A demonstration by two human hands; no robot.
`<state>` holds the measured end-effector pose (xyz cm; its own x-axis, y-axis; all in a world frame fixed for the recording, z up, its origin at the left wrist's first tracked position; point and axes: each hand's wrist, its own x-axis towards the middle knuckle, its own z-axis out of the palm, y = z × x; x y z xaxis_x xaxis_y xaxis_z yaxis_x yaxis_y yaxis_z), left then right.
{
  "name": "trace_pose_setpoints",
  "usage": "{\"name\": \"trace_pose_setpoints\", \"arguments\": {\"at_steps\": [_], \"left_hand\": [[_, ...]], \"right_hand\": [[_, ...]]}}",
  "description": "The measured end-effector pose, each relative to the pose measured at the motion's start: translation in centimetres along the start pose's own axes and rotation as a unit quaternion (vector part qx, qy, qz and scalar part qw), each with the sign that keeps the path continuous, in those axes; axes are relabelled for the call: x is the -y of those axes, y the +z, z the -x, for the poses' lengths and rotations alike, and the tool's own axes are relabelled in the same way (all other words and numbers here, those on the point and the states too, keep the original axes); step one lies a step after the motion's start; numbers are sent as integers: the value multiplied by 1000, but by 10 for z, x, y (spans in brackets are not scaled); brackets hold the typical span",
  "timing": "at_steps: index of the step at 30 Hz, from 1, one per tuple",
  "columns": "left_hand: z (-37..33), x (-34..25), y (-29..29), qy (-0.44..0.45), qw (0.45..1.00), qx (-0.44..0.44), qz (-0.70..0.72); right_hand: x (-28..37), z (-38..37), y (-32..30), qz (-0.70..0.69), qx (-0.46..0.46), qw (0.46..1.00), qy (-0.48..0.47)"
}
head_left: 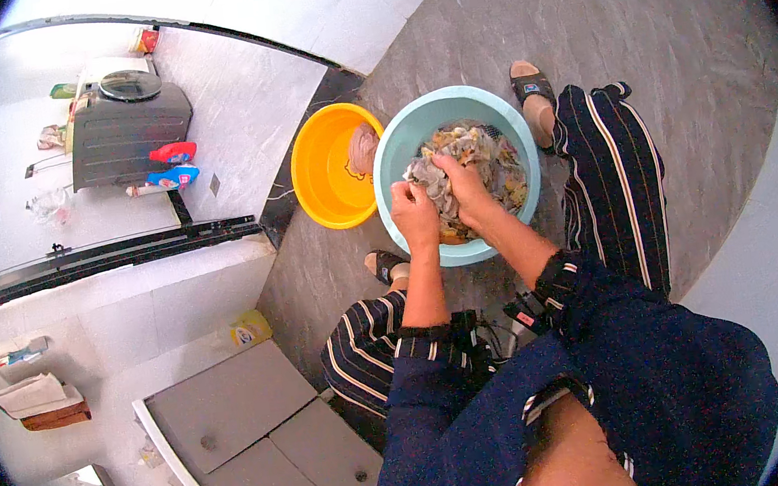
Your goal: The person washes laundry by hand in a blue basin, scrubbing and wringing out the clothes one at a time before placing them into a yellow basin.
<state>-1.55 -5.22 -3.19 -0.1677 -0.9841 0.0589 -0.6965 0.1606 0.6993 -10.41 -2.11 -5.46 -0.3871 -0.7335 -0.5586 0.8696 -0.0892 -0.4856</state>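
Observation:
A wide light-blue basin stands on the floor between my feet. Patterned cloth, grey-white with yellow and dark patches, lies bunched inside it. My left hand is closed at the basin's left side, pinching a pale fold of this cloth. Beside it, my right hand grips a gathered part of the same cloth, thumb on top. Both hands are over the basin, close together. The fingers of my right hand are partly hidden behind the cloth.
Touching the basin's left side is a yellow basin with a pinkish cloth inside. My sandalled feet flank the blue basin. Grey cabinets stand at lower left. Through a doorway are a grey washing machine and red and blue bottles.

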Motion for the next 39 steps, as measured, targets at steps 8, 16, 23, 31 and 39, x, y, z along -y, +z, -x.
{"name": "trace_pose_setpoints", "arguments": {"at_steps": [8,16,23,31,39], "left_hand": [[1,-24,5,29,971,138,193],[33,-9,14,141,989,39,3],[55,-35,17,179,974,130,-46],[13,-26,-4,87,991,21,-97],[27,-27,-1,103,990,49,-79]], "right_hand": [[-23,-29,-18,25,14,999,31],[-15,-48,-44,-211,158,950,169],[-40,-70,-72,-229,187,938,179],[-44,-57,-37,-160,90,972,144],[-42,-38,-42,-147,31,983,104]]}}
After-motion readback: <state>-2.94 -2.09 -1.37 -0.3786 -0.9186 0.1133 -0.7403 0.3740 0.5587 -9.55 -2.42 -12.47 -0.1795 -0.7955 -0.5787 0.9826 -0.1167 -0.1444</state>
